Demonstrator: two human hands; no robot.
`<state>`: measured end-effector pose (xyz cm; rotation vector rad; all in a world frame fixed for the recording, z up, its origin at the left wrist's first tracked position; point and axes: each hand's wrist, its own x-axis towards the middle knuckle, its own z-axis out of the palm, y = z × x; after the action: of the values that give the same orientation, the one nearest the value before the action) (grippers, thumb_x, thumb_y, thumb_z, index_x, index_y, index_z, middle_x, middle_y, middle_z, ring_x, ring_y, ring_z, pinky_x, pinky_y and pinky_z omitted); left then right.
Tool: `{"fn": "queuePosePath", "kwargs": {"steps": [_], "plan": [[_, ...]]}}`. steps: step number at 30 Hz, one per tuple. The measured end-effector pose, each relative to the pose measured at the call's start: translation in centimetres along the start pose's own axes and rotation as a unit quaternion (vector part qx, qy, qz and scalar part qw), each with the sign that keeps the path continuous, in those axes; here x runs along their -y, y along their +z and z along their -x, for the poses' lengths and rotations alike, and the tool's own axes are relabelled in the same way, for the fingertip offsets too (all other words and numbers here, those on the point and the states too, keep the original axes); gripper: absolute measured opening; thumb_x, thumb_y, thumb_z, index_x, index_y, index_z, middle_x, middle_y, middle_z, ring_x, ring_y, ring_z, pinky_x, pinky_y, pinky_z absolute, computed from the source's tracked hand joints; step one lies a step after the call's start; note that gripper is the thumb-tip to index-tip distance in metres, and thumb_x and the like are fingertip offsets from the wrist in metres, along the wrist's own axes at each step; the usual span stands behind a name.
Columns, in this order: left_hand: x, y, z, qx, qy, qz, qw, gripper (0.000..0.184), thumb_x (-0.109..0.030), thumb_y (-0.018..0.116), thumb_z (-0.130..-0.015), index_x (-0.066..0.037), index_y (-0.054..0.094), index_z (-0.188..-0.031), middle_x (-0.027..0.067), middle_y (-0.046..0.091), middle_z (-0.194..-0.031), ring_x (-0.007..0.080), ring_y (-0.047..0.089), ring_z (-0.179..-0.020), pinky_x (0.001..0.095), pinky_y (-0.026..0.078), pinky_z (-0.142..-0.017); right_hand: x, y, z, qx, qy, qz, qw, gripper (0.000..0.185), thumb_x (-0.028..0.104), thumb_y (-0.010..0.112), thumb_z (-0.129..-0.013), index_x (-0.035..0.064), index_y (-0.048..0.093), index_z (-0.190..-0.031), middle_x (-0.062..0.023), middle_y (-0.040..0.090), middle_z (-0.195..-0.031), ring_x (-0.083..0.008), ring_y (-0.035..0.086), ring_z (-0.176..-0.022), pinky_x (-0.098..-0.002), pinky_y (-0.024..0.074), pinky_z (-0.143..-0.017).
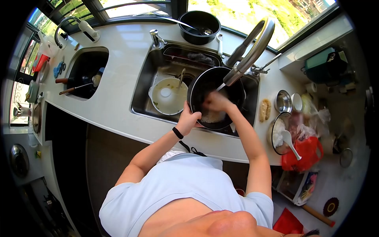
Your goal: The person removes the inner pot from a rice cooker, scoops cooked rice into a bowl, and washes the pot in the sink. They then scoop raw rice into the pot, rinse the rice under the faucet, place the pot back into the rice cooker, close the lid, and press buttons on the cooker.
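My left hand (pixel 188 118) grips the near-left rim of a black pot (pixel 196 89), which is held tilted over the sink. Inside the pot is my right hand (pixel 216 102), smeared by motion, so its fingers cannot be made out. A thin stream of water runs from the tall metal faucet (pixel 252 55) into the pot. Pale, grainy-looking stuff (pixel 213 117) lies in the pot near my right hand; its kind is unclear. To the left, a white basin (pixel 158 98) of cloudy water with green bits sits in the metal sink (pixel 139 89).
Behind the sink stands a black pot (pixel 199 33) with a long-handled utensil. On the right are a metal bowl (pixel 283 101), a yellowish sponge (pixel 265 110), a glass bowl with a white spoon (pixel 292 146), and a red bag (pixel 306 154). A smaller sink (pixel 100 59) holds pans at left.
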<state>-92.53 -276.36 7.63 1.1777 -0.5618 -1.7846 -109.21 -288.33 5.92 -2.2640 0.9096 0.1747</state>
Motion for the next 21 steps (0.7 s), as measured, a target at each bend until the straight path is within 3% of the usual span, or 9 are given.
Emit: {"fn": "queuePosePath", "kwargs": {"steps": [1,3,7,8,9,14,17,19,21], "plan": [[-0.2,0.0,0.2,-0.001,0.003,-0.005,1.000,0.061,0.000,0.053,-0.072,-0.008,0.026,-0.126,0.0130,0.046,-0.110,0.0254,0.056,-0.093,0.0417,0.061,-0.062,-3.3,1.7,-0.7,-0.196,-0.014,0.075,0.978,0.024,0.027,0.065,-0.077,0.0034,0.068,-0.083,-0.0169,0.065,-0.082,-0.0347,0.063,-0.074,-0.0438,0.0505,-0.066],[-0.4,0.4,0.3,-0.006,0.013,-0.002,1.000,0.061,0.000,0.054,-0.072,-0.007,0.026,-0.126,0.0136,0.045,-0.111,0.0263,0.056,-0.095,0.0415,0.061,-0.061,-2.8,-0.2,0.6,-0.265,0.100,0.029,0.959,0.026,0.028,0.066,-0.078,0.0050,0.067,-0.089,-0.0170,0.064,-0.083,-0.0344,0.064,-0.078,-0.0450,0.0507,-0.066],[-0.1,0.7,-0.8,-0.027,0.031,0.008,0.999,0.062,0.000,0.053,-0.072,-0.006,0.024,-0.127,0.0150,0.044,-0.116,0.0278,0.056,-0.097,0.0424,0.060,-0.061,-2.6,4.0,0.1,-0.162,0.226,0.097,0.956,0.046,0.040,0.063,-0.080,0.0018,0.061,-0.105,-0.0229,0.062,-0.097,-0.0396,0.062,-0.088,-0.0451,0.0515,-0.075],[0.3,0.7,-1.2,-0.034,0.033,0.006,0.999,0.063,0.000,0.053,-0.073,-0.006,0.024,-0.128,0.0154,0.044,-0.117,0.0282,0.056,-0.098,0.0427,0.060,-0.062,-2.2,5.7,0.4,-0.228,0.184,0.062,0.954,0.055,0.046,0.061,-0.080,0.0005,0.058,-0.111,-0.0269,0.057,-0.108,-0.0419,0.059,-0.096,-0.0459,0.0496,-0.083],[0.2,1.1,-1.2,-0.043,0.029,0.008,0.999,0.064,0.000,0.053,-0.072,-0.007,0.025,-0.129,0.0133,0.045,-0.114,0.0254,0.056,-0.095,0.0424,0.060,-0.062,0.1,5.5,0.5,-0.230,0.196,-0.027,0.953,0.054,0.039,0.063,-0.078,0.0005,0.055,-0.115,-0.0283,0.053,-0.116,-0.0433,0.055,-0.103,-0.0471,0.0468,-0.088],[0.8,1.2,-0.7,-0.045,0.015,0.003,0.999,0.067,0.000,0.054,-0.072,-0.012,0.027,-0.131,0.0086,0.047,-0.108,0.0194,0.055,-0.088,0.0407,0.059,-0.061,1.9,7.1,-2.9,-0.277,0.054,-0.228,0.932,0.035,0.020,0.059,-0.078,-0.0046,0.059,-0.102,-0.0305,0.060,-0.096,-0.0450,0.059,-0.094,-0.0482,0.0470,-0.081],[0.6,0.9,-0.1,-0.034,0.014,0.001,0.999,0.066,0.000,0.054,-0.072,-0.009,0.025,-0.131,0.0110,0.047,-0.108,0.0205,0.056,-0.087,0.0403,0.060,-0.061,2.6,5.2,-3.8,-0.292,0.139,-0.196,0.926,0.028,0.019,0.054,-0.084,-0.0060,0.059,-0.097,-0.0267,0.063,-0.085,-0.0407,0.062,-0.085,-0.0422,0.0479,-0.074],[0.5,0.6,0.1,-0.030,0.015,0.009,0.999,0.065,0.001,0.054,-0.072,-0.007,0.025,-0.130,0.0120,0.047,-0.108,0.0212,0.057,-0.086,0.0400,0.060,-0.060,2.4,3.6,-4.4,-0.347,0.144,-0.347,0.860,0.035,0.026,0.047,-0.094,-0.0045,0.060,-0.082,-0.0214,0.062,-0.073,-0.0345,0.062,-0.066,-0.0433,0.0462,-0.062],[0.6,0.2,0.0,-0.028,0.017,0.019,0.999,0.064,0.001,0.054,-0.071,-0.007,0.027,-0.129,0.0114,0.047,-0.106,0.0215,0.057,-0.086,0.0395,0.060,-0.059,2.4,0.1,-3.2,-0.354,0.136,-0.205,0.903,0.035,0.025,0.048,-0.093,-0.0039,0.062,-0.081,-0.0207,0.063,-0.071,-0.0366,0.062,-0.064,-0.0438,0.0459,-0.060]]}}
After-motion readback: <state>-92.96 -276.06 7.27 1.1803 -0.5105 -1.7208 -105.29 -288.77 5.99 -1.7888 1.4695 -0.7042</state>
